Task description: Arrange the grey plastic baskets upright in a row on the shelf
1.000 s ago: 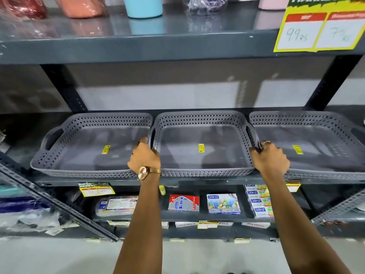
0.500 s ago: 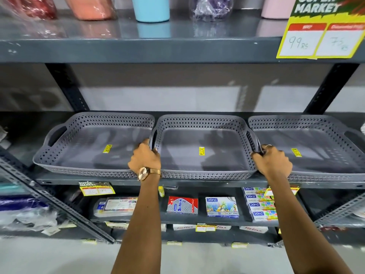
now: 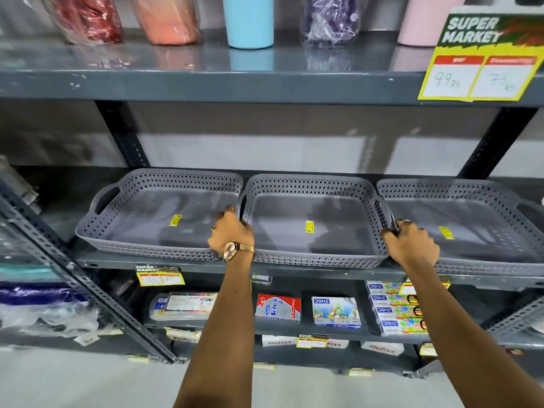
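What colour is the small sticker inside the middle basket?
Yellow sticker, on the floor of the middle basket; head view.

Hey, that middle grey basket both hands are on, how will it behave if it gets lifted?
The middle basket looks empty with perforated plastic walls, so probably light. Wide and shallow, it may flex slightly. The left hand and right hand grip opposite ends, so it should stay level.

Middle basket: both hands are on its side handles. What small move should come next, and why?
Probably let go. The middle basket sits flat on the shelf, in line between the left basket and right basket, with the left hand and right hand gripping its handles.
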Available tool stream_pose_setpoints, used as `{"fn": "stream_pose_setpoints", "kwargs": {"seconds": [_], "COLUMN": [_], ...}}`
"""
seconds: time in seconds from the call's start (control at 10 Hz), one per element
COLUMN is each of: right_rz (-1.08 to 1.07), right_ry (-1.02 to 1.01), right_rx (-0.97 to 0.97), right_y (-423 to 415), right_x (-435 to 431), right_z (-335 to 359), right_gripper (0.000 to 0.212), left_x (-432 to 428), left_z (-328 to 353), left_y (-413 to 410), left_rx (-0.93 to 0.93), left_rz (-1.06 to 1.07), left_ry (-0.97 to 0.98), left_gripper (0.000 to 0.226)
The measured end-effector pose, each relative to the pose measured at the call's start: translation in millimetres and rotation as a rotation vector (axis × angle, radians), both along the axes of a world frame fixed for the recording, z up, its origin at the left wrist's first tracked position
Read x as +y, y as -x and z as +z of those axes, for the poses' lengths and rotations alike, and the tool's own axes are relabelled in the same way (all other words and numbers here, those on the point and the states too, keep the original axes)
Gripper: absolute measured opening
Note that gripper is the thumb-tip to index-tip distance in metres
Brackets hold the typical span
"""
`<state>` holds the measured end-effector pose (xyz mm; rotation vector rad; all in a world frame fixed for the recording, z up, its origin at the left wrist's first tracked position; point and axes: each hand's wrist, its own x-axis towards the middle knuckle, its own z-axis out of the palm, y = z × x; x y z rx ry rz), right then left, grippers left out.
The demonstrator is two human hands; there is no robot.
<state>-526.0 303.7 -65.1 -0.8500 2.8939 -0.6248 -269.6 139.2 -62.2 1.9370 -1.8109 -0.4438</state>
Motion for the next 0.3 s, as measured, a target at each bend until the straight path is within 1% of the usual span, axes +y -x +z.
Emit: {"fn": "stream_pose_setpoints", "kwargs": {"seconds": [0.1,0.2,0.3], "right_rz": [0.044,0.139,0.361], "right_ry": [0.018,0.191,0.656], "right_rx": [0.014,0.074,-0.135], "right_y": [-8,-18,-43], "right_x": [4,21,57], "right_z": [8,28,79], "right_gripper": [0.052,0.062,0.046], "left_x": [1,5,16], "left_z": [4,8,21], "left_y": [-1,-5,-7], "left_rx": [0.065,0.117,0.068], "left_rz": [0.013,0.011,-0.133], "left_ry": [-0.025,0.022,0.194], "left_gripper": [0.027,0.043,0.053]}}
